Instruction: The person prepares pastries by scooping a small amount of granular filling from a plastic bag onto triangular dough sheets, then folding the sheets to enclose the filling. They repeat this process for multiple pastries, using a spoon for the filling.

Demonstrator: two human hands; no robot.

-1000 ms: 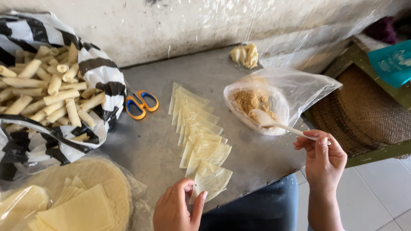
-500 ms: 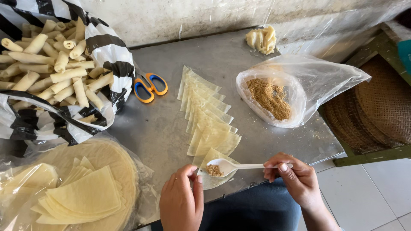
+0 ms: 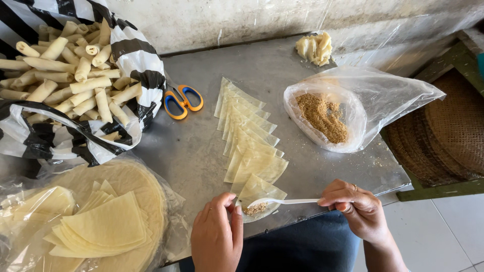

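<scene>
At the lower centre of the frame a white plastic spoon [image 3: 282,202] is pinched by the right hand [image 3: 355,209] over the nearest wrapper [image 3: 259,194] (thin, limp, easily torn), best lifted by its corner, pinned to the counter [image 3: 201,151] by the left hand [image 3: 217,236], its fingers together.

- Left hand [image 3: 216,238] low at the near edge, back of hand up, knuckles toward the viewer.
- Its fingers [image 3: 228,204] lie close together and reach forward and slightly right, tips pressed down flat; thumb tucked out of sight.
- Right hand [image 3: 354,206] comes in from the lower right, wrist and forearm angled back toward the body.
- Right fingers curled inward, thumb and forefinger pinched closed; a ring on one finger.
- Hands near each other, not touching.
</scene>
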